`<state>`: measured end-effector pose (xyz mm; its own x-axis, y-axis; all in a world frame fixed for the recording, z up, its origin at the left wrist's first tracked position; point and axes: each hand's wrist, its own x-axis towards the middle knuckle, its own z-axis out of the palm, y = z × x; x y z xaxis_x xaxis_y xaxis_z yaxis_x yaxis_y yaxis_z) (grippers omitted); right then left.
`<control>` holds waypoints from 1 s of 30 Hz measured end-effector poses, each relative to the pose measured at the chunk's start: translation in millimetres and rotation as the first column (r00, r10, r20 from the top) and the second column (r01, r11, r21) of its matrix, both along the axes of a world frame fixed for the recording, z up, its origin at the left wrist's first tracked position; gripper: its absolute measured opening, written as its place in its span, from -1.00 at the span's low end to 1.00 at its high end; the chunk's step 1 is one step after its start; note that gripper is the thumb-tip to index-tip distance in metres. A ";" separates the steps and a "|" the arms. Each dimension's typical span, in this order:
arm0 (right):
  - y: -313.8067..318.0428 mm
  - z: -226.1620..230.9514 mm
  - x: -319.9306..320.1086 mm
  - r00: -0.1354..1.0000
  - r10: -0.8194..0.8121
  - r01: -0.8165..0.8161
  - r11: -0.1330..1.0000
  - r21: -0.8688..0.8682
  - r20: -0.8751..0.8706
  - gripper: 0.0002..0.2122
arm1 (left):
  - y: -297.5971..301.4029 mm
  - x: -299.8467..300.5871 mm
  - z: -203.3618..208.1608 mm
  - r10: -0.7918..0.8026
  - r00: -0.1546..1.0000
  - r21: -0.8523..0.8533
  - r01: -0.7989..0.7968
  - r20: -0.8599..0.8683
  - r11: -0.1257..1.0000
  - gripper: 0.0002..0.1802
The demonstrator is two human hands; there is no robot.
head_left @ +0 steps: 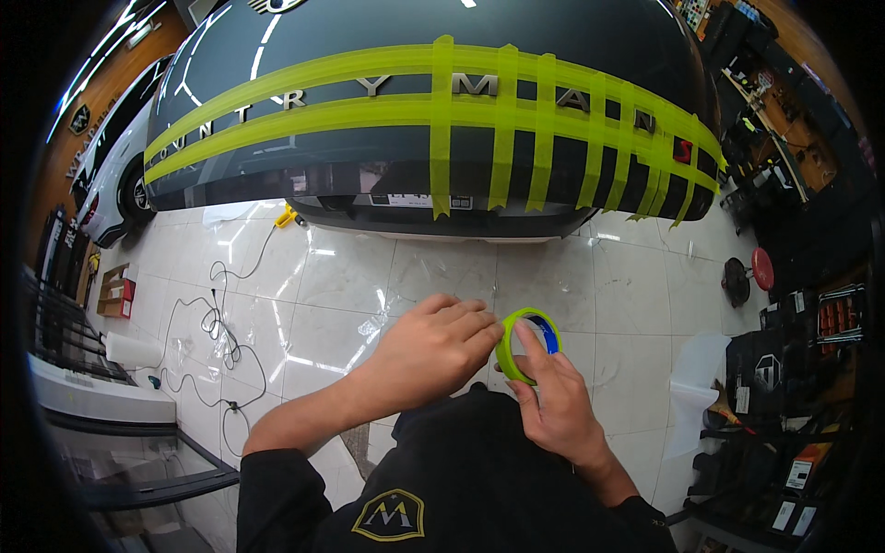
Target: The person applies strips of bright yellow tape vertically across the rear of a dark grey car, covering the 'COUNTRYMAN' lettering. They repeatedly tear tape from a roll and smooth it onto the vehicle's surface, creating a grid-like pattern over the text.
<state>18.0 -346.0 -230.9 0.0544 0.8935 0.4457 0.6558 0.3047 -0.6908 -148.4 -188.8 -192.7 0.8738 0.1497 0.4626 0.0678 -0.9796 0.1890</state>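
Observation:
My right hand [564, 398] holds a roll of yellow-green masking tape [507, 355] with a blue inner core. The thumb lies below the roll and a finger reaches into its ring. Against the roll's left side is my left hand [442, 343], back up, fingers bent and close together; its fingertips are hidden. Ahead of both hands stands the dark grey rear of a car [369, 175]. Two long yellow-green tape strips [350, 112] run across it, above and below a row of silver letters. Several short vertical tape strips [441, 152] cross them on the right half.
On the tiled floor [341, 304] a black cable [214, 318] lies in loops at left, near a yellow tool [289, 217]. A white car [115, 175] is at far left. At right are a red-seated stool [762, 269], a black bag [761, 369] and a cluttered workbench [765, 129].

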 end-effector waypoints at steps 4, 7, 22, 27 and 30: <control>1.6 5.0 -0.8 0.999 0.001 0.002 0.998 -0.069 0.047 -0.24 | -3.4 1.8 2.9 0.027 0.991 0.069 -0.018 -0.128 0.997 -0.78; 1.5 9.3 0.2 0.995 0.003 0.011 0.990 -0.141 0.100 -0.24 | -4.9 3.9 2.5 0.028 0.981 0.080 -0.013 -0.192 0.997 -0.85; 2.0 -0.9 -0.4 0.996 0.008 0.011 0.977 -0.212 0.090 -0.20 | 1.1 15.6 -8.7 -0.034 0.928 0.013 0.041 -0.370 0.999 -0.82; 1.0 -3.2 0.9 0.997 0.008 0.010 0.975 -0.224 0.078 -0.17 | 1.5 17.1 -14.5 -0.060 0.953 -0.021 0.056 -0.297 0.998 -0.79; 2.7 -5.5 -0.4 0.999 0.011 0.000 0.979 -0.205 0.048 -0.17 | -0.6 15.1 -13.8 -0.054 0.957 -0.070 0.036 -0.284 0.997 -0.76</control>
